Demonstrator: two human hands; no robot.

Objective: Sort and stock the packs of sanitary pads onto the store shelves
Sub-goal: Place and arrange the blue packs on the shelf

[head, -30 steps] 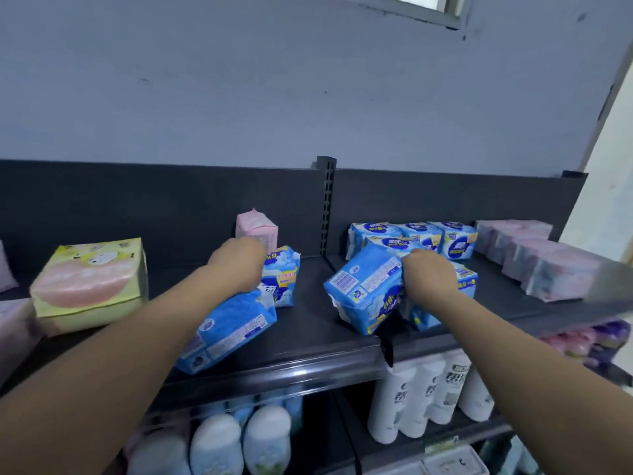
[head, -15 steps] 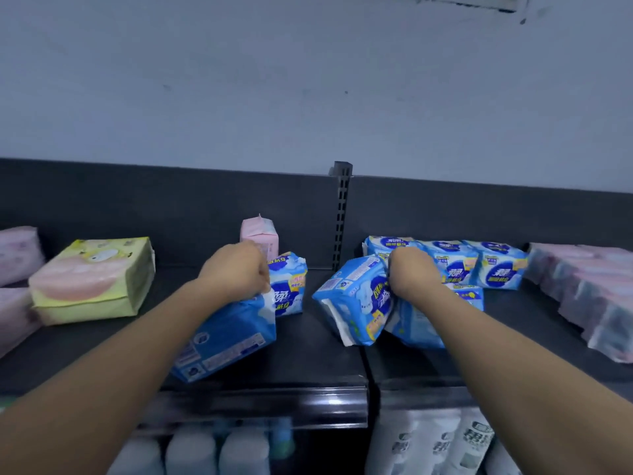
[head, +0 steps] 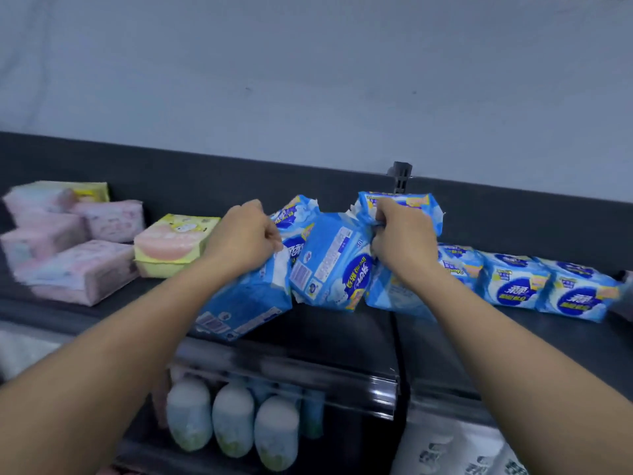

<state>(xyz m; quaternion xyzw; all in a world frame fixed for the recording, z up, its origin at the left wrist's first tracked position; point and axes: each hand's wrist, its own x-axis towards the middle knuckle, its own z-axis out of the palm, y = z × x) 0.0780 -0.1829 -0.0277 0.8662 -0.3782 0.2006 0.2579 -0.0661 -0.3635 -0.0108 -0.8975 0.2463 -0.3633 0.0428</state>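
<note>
Our left hand point(head: 244, 234) is fisted on the crimped end of a blue plastic pack of sanitary pads point(head: 245, 305), which tilts at the front of the dark metal shelf point(head: 342, 337); our right hand point(head: 401, 240) clutches the gathered ends of several more blue plastic packs point(head: 330, 265), bunched just beside the first; a row of matching blue packs point(head: 513, 286) lies further right on the shelf; pink soft packs point(head: 78, 272) and a yellow-green pack point(head: 174, 245) sit to the left; white bottles point(head: 233, 419) stand below.
</note>
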